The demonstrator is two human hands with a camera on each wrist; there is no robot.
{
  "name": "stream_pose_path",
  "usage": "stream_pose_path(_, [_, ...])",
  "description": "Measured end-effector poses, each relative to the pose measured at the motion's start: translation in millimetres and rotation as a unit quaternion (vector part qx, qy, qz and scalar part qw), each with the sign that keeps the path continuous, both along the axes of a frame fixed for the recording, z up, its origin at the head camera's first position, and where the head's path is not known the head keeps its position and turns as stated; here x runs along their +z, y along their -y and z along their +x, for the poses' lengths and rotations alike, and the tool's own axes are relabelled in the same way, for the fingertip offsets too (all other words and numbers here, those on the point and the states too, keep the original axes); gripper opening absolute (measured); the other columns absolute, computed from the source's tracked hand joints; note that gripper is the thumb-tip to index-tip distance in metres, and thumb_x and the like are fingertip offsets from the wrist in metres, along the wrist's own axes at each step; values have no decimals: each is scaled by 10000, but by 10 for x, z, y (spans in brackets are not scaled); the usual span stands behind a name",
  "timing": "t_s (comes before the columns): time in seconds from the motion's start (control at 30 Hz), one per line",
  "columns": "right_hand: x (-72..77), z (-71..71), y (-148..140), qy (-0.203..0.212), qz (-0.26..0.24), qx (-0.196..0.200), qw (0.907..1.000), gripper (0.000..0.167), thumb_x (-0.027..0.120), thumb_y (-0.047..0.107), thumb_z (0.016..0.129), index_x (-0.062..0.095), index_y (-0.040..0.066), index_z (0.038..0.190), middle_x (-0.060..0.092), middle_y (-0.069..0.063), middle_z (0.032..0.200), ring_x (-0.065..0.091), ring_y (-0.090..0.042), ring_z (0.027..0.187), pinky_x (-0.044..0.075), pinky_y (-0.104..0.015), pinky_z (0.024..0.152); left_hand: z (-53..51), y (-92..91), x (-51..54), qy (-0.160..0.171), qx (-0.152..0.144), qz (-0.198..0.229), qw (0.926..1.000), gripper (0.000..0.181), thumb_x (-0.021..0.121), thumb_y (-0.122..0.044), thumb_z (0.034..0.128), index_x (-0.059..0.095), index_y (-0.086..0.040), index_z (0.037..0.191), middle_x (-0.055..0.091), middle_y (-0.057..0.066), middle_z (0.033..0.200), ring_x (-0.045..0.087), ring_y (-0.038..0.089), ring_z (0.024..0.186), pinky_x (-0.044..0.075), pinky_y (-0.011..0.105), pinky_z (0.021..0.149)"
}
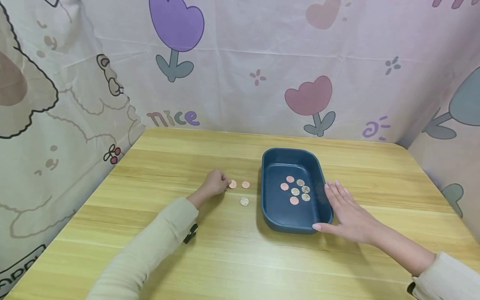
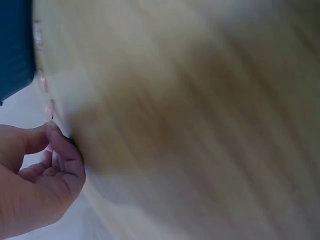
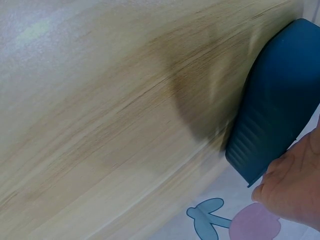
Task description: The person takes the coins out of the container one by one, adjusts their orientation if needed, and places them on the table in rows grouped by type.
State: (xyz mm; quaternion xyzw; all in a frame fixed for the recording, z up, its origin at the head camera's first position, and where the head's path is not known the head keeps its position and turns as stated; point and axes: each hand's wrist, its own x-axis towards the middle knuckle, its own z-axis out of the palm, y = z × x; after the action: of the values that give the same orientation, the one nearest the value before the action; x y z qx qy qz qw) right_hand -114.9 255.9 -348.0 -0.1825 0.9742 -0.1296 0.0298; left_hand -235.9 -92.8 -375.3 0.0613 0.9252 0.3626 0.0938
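In the head view my left hand (image 1: 215, 183) is low over the table, thumb and index fingertips pinching the near edge of a copper-coloured coin (image 1: 232, 184). The left wrist view shows these fingertips meeting at the coin (image 2: 50, 108). Beside it lie another copper coin (image 1: 245, 184) and a pale gold coin (image 1: 244, 201). A dark blue rectangular tray (image 1: 277, 221) stands to their right, holding several copper and gold coins (image 1: 295, 191). My right hand (image 1: 352, 216) rests against the tray's right side with straight fingers, thumb at the near rim.
The light wooden table (image 1: 225, 258) carries the tray and coins. A printed cloth (image 1: 240, 91) hangs behind the back edge and along both sides. A small black object (image 1: 190, 234) shows by the left sleeve.
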Motion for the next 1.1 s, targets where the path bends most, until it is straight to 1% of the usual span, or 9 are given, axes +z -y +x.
stream_pose_path(0.17, [-10, -2, -4, -6, 15, -8, 10000, 1050, 561, 624, 804, 100, -57, 1456, 56, -252, 1533, -7, -380, 1429, -155, -220, 1113, -62, -20, -23, -1, -139, -549, 9984, 502, 581, -110, 902, 396, -128, 436, 395, -64, 438, 308, 54, 406, 278, 150, 428])
stream_pose_path(0.23, [-13, -1, -4, -22, 16, -6, 10000, 1051, 563, 623, 804, 99, -58, 1455, 56, -252, 1533, -6, -382, 1429, -156, -216, 1110, -84, -42, -21, 47, -127, -721, 9973, 543, 594, -112, 893, 355, -135, 407, 341, -69, 399, 280, 52, 385, 275, 155, 426])
stream_pose_path(0.47, [-14, 2, -5, -11, -1, -9, 10000, 1049, 561, 624, 805, 98, -56, 1456, 55, -249, 1534, -8, -380, 1429, -146, -236, 1122, -115, -107, 0, 243, 256, -943, 9949, 521, 641, -101, 859, 337, -116, 436, 287, -44, 426, 281, 74, 419, 285, 176, 429])
stream_pose_path(0.6, [-13, 0, -6, -1, -1, -13, 10000, 1049, 561, 624, 805, 99, -55, 1457, 56, -248, 1534, -6, -381, 1429, -149, -227, 1118, -111, -114, 3, 200, 330, -996, 9943, 507, 645, -105, 857, 344, -112, 449, 269, -46, 444, 283, 80, 435, 281, 176, 429])
stream_pose_path(0.7, [-13, 1, -3, 5, 2, -10, 10000, 1049, 563, 623, 804, 99, -56, 1456, 57, -249, 1534, -4, -383, 1429, -158, -211, 1108, -91, -107, 3, 66, 314, -814, 9962, 503, 607, -62, 868, 326, -120, 454, 268, -49, 448, 276, 74, 430, 268, 167, 414])
stream_pose_path(0.83, [-9, 7, -1, 6, 1, -9, 10000, 1050, 565, 621, 804, 98, -58, 1455, 55, -252, 1533, -5, -386, 1427, -151, -223, 1115, -42, -113, 51, -191, 291, -228, 9991, 419, 544, -40, 896, 371, -102, 519, 351, -33, 490, 307, 64, 433, 268, 152, 399])
stream_pose_path(0.93, [-4, 10, -1, 13, 3, -11, 10000, 1050, 564, 620, 805, 95, -57, 1456, 51, -253, 1532, -7, -388, 1427, -139, -246, 1125, -2, -150, 132, -480, 222, 150, 9985, 284, 554, -88, 913, 512, -28, 639, 483, 17, 574, 365, 66, 472, 303, 149, 419])
stream_pose_path(1.0, [-1, 10, -1, 18, 7, -14, 10000, 1049, 563, 620, 806, 94, -56, 1457, 49, -251, 1533, -8, -387, 1427, -132, -259, 1131, 21, -192, 196, -726, 120, 237, 9970, 216, 575, -123, 911, 577, 6, 737, 540, 42, 635, 395, 69, 503, 330, 153, 443])
stream_pose_path(1.1, [2, 8, 0, 30, 5, -25, 10000, 1051, 565, 622, 804, 93, -53, 1458, 47, -246, 1536, -9, -385, 1428, -109, -297, 1149, 54, -273, 292, -1026, -90, 339, 9941, 204, 592, -151, 905, 609, 12, 784, 555, 46, 640, 416, 73, 507, 350, 162, 469])
